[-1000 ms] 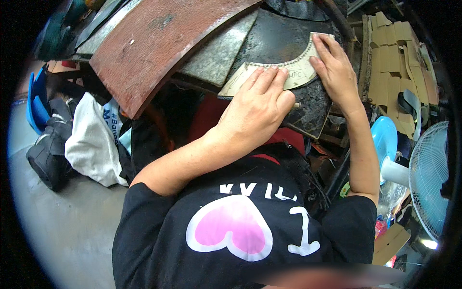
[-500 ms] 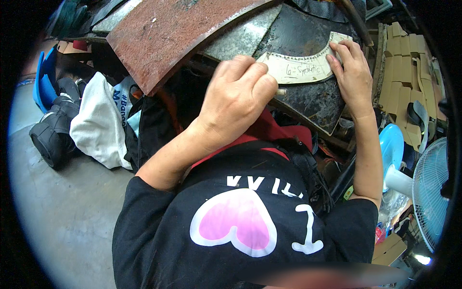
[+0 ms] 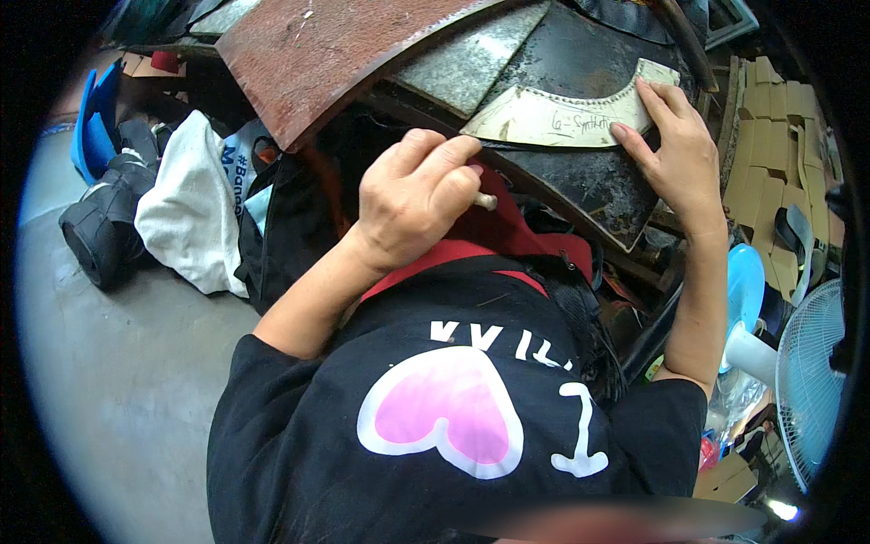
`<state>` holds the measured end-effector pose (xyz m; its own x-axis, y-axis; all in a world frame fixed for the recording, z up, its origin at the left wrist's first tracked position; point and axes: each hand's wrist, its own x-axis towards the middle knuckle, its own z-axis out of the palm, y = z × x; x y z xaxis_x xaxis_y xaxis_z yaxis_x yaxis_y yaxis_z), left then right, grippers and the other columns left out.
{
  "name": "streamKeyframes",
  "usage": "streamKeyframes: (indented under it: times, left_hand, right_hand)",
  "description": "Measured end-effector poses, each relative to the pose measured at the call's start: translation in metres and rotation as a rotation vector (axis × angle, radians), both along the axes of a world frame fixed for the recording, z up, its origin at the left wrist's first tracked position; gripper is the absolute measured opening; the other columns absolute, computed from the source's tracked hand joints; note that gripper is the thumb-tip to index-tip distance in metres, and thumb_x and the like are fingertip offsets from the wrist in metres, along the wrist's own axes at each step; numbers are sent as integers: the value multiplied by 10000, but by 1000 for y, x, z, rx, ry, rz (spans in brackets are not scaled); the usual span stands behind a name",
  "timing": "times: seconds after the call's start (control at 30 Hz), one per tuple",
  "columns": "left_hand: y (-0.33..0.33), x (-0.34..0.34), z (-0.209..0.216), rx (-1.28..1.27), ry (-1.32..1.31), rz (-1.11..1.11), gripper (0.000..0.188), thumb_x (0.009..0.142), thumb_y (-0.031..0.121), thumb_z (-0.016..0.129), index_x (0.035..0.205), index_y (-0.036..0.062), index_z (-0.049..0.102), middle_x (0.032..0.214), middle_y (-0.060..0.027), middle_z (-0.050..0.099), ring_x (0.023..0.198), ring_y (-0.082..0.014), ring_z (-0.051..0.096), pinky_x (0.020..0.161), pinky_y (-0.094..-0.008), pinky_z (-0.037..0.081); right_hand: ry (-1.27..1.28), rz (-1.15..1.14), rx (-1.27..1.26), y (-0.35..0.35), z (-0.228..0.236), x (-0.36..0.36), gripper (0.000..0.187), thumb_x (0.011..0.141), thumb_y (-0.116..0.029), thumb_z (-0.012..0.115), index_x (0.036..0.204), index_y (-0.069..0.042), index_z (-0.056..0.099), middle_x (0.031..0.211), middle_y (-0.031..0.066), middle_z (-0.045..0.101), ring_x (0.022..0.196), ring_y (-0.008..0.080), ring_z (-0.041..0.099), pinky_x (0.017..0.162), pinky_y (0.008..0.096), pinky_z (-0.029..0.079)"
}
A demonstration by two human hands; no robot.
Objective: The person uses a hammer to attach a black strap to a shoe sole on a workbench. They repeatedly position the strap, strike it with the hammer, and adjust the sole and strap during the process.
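Note:
A curved cream template [image 3: 553, 118] with handwriting and a row of small dots along its inner edge lies on a dark, worn board [image 3: 580, 186]. My right hand [image 3: 671, 150] grips its right end, thumb on the face and fingers at the upper edge. My left hand [image 3: 417, 186] is closed in a fist just off the template's left end. Out of that fist pokes the pale, rounded end of a slim tool [image 3: 487, 201]; the rest of it is hidden in my fingers, so its kind cannot be told.
A large reddish-brown sheet [image 3: 335, 54] overhangs the left of the work surface, beside a grey metallic plate [image 3: 471, 59]. To the left, a white cloth [image 3: 186, 208] and black shoes [image 3: 100, 236] are on the floor. At right stand a fan [image 3: 811, 381] and stacked cardboard [image 3: 779, 154].
My left hand has drawn back to the left and down from the template, uncovering its left end and the tool's pale tip. My right hand stays on the template.

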<state>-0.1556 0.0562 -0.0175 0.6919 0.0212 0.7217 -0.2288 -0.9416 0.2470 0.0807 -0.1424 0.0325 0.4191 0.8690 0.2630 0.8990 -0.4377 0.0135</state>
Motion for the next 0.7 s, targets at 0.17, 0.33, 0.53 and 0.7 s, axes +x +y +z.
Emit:
streamKeyframes:
  times: [0.17, 0.33, 0.53, 0.7]
  left_hand:
    - [5, 8, -10, 81, -100, -42, 297, 710, 9, 762, 805, 65, 485, 918, -120, 710, 661, -250, 628, 532, -330, 510]
    - [9, 10, -11, 82, -94, -57, 244, 672, 92, 696, 788, 81, 483, 898, -98, 689, 648, -214, 604, 521, -295, 475]
    - [7, 14, -15, 46, -85, -42, 187, 693, 181, 647, 782, 111, 498, 877, -54, 638, 659, -189, 566, 525, -294, 444]
    - [8, 12, -12, 27, -71, -51, 186, 697, 178, 647, 789, 111, 501, 880, -53, 635, 665, -186, 566, 524, -294, 439]
  right_hand:
    - [123, 19, -80, -4, 9, 0, 690, 777, -421, 763, 1347, -79, 575, 1297, 157, 575, 1147, 349, 600, 971, 415, 487]
    - [122, 66, -16, -4, 10, 0, 689, 720, -488, 800, 1305, -170, 624, 1213, 184, 601, 1062, 363, 634, 901, 435, 527]
    - [112, 47, -25, -2, 8, 0, 667, 735, -512, 782, 1296, -187, 630, 1215, 194, 597, 1059, 375, 636, 894, 443, 533]
    - [115, 56, -21, -2, 7, 0, 658, 749, -527, 769, 1287, -173, 632, 1212, 194, 593, 1053, 377, 636, 891, 444, 535]
